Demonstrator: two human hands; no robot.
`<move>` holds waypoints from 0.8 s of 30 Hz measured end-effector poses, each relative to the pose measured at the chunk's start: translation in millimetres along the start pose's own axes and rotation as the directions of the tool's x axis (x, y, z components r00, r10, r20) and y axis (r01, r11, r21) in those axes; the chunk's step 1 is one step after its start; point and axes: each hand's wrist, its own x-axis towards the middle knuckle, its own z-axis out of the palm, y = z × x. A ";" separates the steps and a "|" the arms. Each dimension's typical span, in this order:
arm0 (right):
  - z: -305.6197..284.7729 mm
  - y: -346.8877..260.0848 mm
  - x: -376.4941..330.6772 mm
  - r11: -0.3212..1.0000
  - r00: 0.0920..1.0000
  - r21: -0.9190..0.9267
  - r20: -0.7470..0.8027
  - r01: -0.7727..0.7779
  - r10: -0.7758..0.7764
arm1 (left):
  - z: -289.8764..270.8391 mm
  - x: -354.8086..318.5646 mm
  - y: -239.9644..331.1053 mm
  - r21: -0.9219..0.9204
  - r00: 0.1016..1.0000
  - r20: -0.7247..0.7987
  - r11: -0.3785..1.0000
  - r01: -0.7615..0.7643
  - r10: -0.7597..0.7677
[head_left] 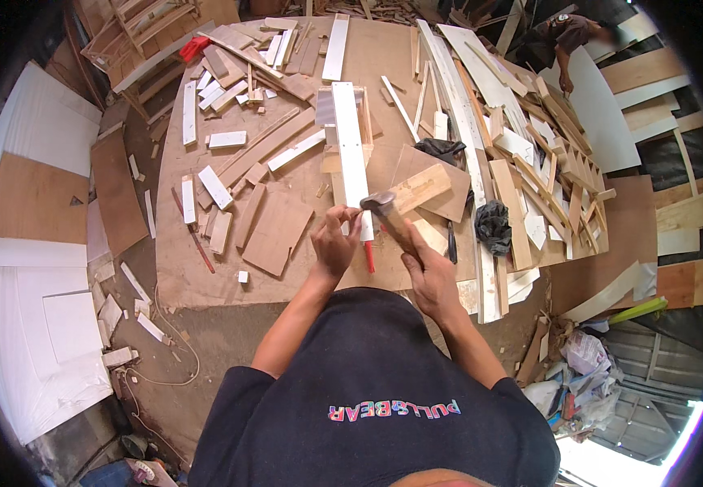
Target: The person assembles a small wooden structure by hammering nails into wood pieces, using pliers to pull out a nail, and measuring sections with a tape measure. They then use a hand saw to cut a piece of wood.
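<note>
My right hand (434,280) is wrapped round the wooden handle of a hammer (398,227). The hammer's metal head is over the near end of a long white board (350,150), close to my left fingers. My left hand (336,242) is closed in a pinch beside that end of the board; whatever it pinches is too small to make out. Beneath the white board stands a wooden frame (361,109). A red-handled tool (370,258) pokes out below the board's near end. Right of the hammer lies a pale wood block (420,189).
The large worktable (270,292) carries scattered offcuts, with a brown panel (278,234) at left. Black plastic bags (493,227) and long white planks (459,122) lie at right. A co-worker (567,40) bends over a white sheet at far right. A cable (193,365) trails on the floor.
</note>
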 end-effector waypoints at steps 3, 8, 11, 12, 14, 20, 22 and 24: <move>2.0 1.1 -3.1 0.985 0.993 0.158 -0.101 0.068 -0.052 | 0.1 1.4 1.0 -0.032 1.000 -0.007 0.999 0.007 -0.007; 12.8 10.6 -7.0 0.996 0.999 0.083 -0.051 0.022 -0.017 | -3.2 1.5 0.4 -0.040 1.000 -0.011 0.999 -0.021 0.021; 16.2 12.6 -4.8 0.970 0.992 0.244 -0.120 -0.003 0.033 | -5.6 7.3 2.6 -0.090 0.999 0.024 0.995 -0.044 0.047; 12.2 8.4 -5.6 0.967 0.991 0.243 -0.093 -0.074 0.099 | -9.2 6.6 -1.2 -0.086 0.996 0.063 0.995 -0.053 0.059; 4.4 2.3 -6.1 0.928 0.972 0.295 0.017 -0.227 0.232 | -12.4 8.9 -7.6 -0.076 0.996 0.077 0.997 -0.035 0.041; 28.8 29.7 -7.8 0.969 0.988 0.246 -0.155 0.022 0.017 | 17.4 69.3 -33.7 0.120 0.929 0.190 0.947 0.299 -0.317; 30.9 29.4 -5.6 0.987 0.983 0.147 -0.178 0.060 -0.034 | 27.9 83.3 -39.9 0.191 0.777 0.363 0.857 0.479 -0.515; 24.7 22.5 -3.7 0.998 0.996 0.065 -0.087 -0.023 0.029 | 34.7 82.9 -54.6 -0.009 0.698 0.519 0.813 0.582 -0.494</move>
